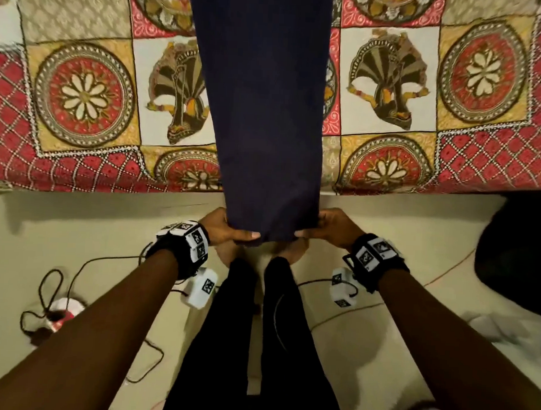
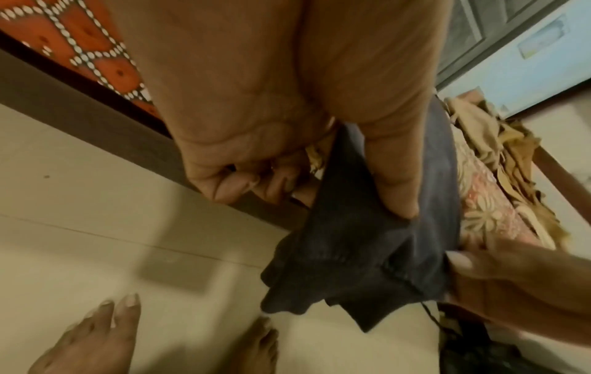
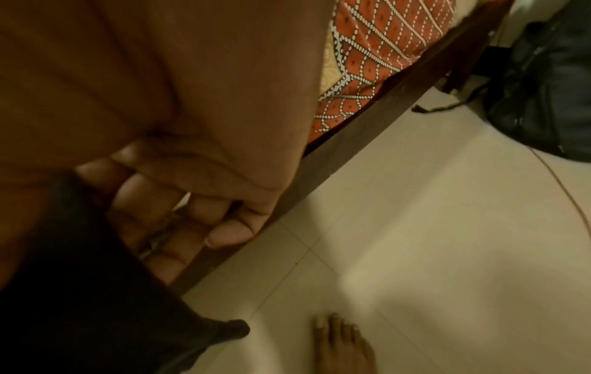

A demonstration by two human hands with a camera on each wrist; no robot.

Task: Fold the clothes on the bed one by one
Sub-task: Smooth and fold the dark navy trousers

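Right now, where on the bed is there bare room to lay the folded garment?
Bare patterned bedspread lies on both sides of the long dark navy garment, out to the bed edge. The left hand and right hand crowd its near end.

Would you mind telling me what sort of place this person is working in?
Most likely a bedroom at home: a bed with a patterned bedspread on a dark wooden frame, a pale tiled floor, and both hands, left hand and right hand, holding a dark garment over it.
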